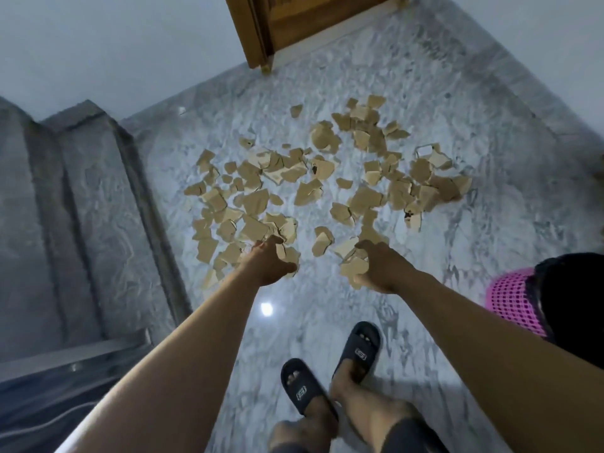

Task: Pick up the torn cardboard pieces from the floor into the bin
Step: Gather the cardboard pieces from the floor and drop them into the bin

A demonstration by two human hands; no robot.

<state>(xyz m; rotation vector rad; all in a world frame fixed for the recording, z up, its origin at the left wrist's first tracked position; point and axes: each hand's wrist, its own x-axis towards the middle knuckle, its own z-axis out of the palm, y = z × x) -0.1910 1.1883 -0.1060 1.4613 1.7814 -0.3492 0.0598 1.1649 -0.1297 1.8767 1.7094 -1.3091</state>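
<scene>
Marble floor (464, 263), grey, white and shiny, fills most of what you see. Stone steps (81, 207) are on your left, a wooden door (294, 21) is at the far end, and a pink bin (513, 305) with a black bag in it sits by your right side. Torn cardboard pieces (251, 204) lie all over the floor in front of you, well apart from the bin. The mess is wider from side to side than from near to far, with one thick bunch on the left and one on the right. Each piece lies flat, and they point every which way, so no one way in is best. Your left hand (269, 261) and right hand (380, 271) are both down at the near edge of the mess, fingers bent over the closest bits. The hands are blurry, so I cannot tell if they hold anything yet. These bits should be light, thin and a little stiff. Flat ones may slide on the smooth floor, so push a few together and scoop under the edges, or pinch one where a corner curls up.
</scene>
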